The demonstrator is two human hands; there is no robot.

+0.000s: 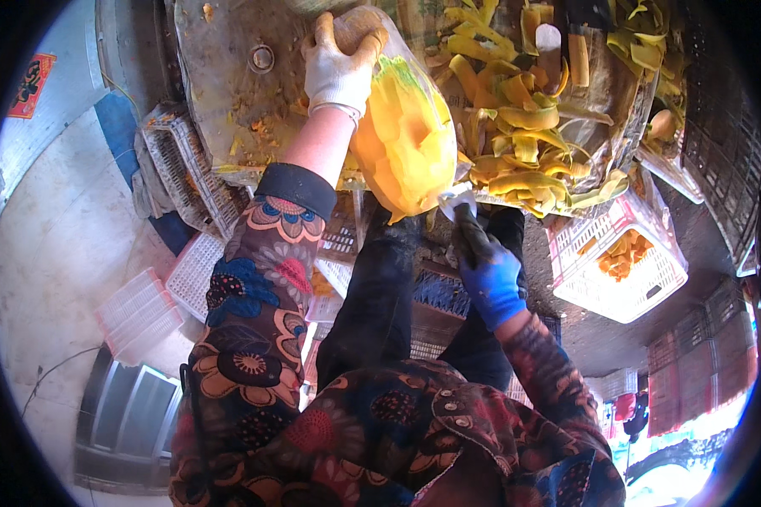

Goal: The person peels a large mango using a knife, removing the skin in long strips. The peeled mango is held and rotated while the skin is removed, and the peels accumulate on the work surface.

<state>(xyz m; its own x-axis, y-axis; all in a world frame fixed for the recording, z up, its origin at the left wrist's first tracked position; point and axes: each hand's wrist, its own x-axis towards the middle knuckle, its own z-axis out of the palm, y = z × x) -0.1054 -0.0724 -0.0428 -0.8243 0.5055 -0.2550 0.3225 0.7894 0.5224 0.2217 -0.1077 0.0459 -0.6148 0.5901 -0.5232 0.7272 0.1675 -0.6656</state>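
Note:
A large oblong squash, its lower part pared to smooth yellow-orange flesh, lies on the worktable. Some green shows along its upper side, and unpeeled skin covers the far end. My left hand, in a white glove with stained fingertips, grips that far end. Close to the squash's near end is my right hand, in a blue glove with a dark coating. It is closed around a peeler with a pale head; the handle is mostly hidden. Long yellow-green peelings are heaped right of the squash.
Right of the table stands a white plastic crate with orange pieces inside. Worn crates lean at the table's left edge, near a pale basket. A knife-like tool with a dark handle lies among the far peelings.

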